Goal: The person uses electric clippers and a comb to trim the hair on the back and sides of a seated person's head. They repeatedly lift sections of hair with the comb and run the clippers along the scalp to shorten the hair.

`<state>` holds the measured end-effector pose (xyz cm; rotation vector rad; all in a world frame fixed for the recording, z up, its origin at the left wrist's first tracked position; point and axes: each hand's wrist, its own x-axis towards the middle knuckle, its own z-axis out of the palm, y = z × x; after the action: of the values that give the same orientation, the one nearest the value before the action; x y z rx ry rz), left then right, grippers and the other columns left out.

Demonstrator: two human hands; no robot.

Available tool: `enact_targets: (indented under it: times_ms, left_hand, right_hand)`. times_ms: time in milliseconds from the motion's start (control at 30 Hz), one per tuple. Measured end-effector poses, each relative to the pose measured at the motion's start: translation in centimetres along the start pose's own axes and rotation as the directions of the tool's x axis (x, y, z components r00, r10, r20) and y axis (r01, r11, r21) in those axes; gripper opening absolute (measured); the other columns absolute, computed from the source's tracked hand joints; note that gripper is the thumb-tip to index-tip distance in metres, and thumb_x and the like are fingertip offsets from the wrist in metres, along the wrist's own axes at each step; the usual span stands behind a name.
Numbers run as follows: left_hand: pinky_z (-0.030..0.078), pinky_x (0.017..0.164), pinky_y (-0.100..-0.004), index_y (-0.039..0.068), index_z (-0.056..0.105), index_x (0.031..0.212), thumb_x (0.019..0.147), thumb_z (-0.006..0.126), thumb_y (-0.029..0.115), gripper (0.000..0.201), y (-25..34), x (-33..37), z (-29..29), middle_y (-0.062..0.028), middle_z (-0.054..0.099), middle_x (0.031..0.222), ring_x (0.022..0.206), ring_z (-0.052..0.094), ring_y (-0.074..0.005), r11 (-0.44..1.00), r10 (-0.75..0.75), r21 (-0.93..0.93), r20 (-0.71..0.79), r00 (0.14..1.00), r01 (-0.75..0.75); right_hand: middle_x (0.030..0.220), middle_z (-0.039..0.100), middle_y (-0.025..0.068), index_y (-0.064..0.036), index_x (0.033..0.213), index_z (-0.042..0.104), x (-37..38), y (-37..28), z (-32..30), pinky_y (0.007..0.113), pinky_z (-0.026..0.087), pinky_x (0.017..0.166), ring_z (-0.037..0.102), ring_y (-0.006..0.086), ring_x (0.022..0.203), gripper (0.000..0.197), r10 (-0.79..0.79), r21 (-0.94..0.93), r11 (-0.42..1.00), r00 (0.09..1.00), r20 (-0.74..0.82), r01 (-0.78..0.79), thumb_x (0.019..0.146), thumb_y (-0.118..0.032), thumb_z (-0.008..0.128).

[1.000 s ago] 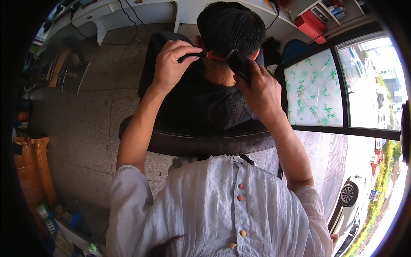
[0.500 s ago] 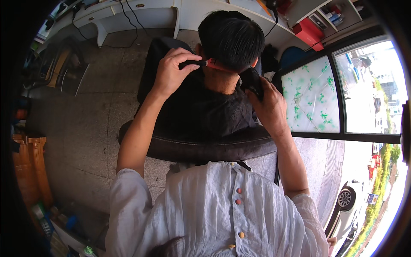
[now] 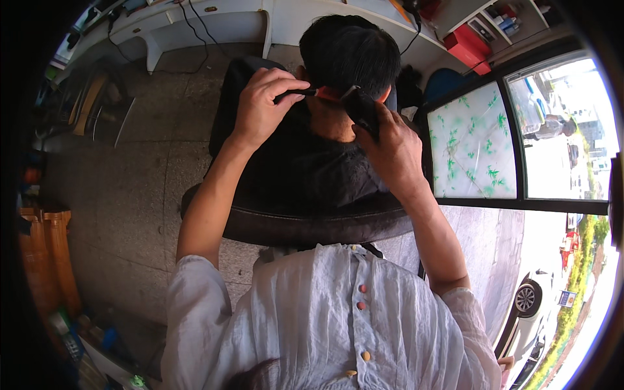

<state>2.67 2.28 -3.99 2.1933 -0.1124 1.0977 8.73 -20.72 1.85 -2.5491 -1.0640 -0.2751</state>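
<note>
A person with short black hair (image 3: 351, 55) sits facing away from me, draped in a black cape (image 3: 312, 172). My left hand (image 3: 265, 101) is closed on the dark handle of a comb. The comb's red part (image 3: 329, 94) lies across the lower back of the hair, just above the bare neck (image 3: 330, 122). In my right hand (image 3: 395, 146) is a black hair clipper (image 3: 361, 110), its head tilted up to the left against the hair at the comb's right end. The comb's far end is hidden behind the clipper.
A dark padded chair back (image 3: 312, 224) stands between me and the seated person. A white counter (image 3: 227, 23) with hanging cords runs along the far side. To the right are a red box (image 3: 467, 49) and a window panel with green leaf patterns (image 3: 473, 143). Orange wooden furniture (image 3: 55, 260) stands left.
My right hand has moved the clipper left and slightly up along the comb, from near the right ear toward the middle of the hairline. My left hand and the comb have barely shifted.
</note>
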Motion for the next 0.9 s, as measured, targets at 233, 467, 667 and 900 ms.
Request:
enact_targets:
  times_ms: [233, 467, 667, 900]
  left_hand:
    - [0.048, 0.069, -0.0257, 0.005, 0.071, 0.105, 0.084, 0.073, 0.007, 0.021, 2.0, 0.5, -0.4, -0.0044, 0.068, 0.093, 0.074, 0.06, -0.0129, 0.936, -0.321, -0.177, -0.072, 0.944, 0.305]
    - [0.052, 0.06, -0.0295, 0.001, 0.068, 0.099, 0.088, 0.068, 0.012, 0.016, 1.1, -2.2, 0.1, -0.0092, 0.068, 0.08, 0.067, 0.066, -0.0194, 0.986, -0.161, -0.017, 0.157, 0.974, 0.165]
    - [0.052, 0.07, -0.032, 0.007, 0.073, 0.097, 0.075, 0.077, 0.01, 0.023, 3.4, -2.0, 0.0, -0.0036, 0.067, 0.085, 0.08, 0.061, -0.0206, 0.991, -0.103, 0.104, 0.214, 0.971, 0.082]
    - [0.05, 0.074, -0.0329, 0.007, 0.073, 0.099, 0.073, 0.077, 0.004, 0.026, 5.2, -1.5, 1.0, -0.0028, 0.065, 0.088, 0.082, 0.059, -0.0211, 0.964, -0.181, 0.219, 0.129, 0.975, 0.15]
  right_hand:
    - [0.096, 0.063, 0.0195, 0.0006, 0.118, 0.055, -1.6, 0.4, 1.2, 0.044, 0.052, 0.075, 0.063, 0.0402, 0.088, 0.045, -0.121, 0.217, 0.973, 0.973, 0.198, 0.077, 0.084, -0.025, 0.069]
    - [0.089, 0.068, 0.0137, 0.0036, 0.124, 0.057, -4.7, 7.7, -0.1, 0.031, 0.05, 0.077, 0.065, 0.0187, 0.084, 0.052, 0.115, 0.536, 0.772, 0.904, 0.412, -0.343, 0.084, -0.025, 0.072]
    - [0.088, 0.067, 0.0082, 0.0045, 0.126, 0.056, -4.5, 10.0, 0.5, 0.027, 0.047, 0.079, 0.059, 0.0105, 0.082, 0.052, 0.191, 0.737, 0.548, 0.917, 0.351, -0.396, 0.087, -0.027, 0.071]
    - [0.089, 0.07, 0.0123, 0.0008, 0.121, 0.06, -2.1, 10.0, 0.9, 0.031, 0.05, 0.076, 0.065, 0.0161, 0.081, 0.05, 0.16, 0.627, 0.716, 0.946, 0.281, -0.308, 0.084, -0.029, 0.072]
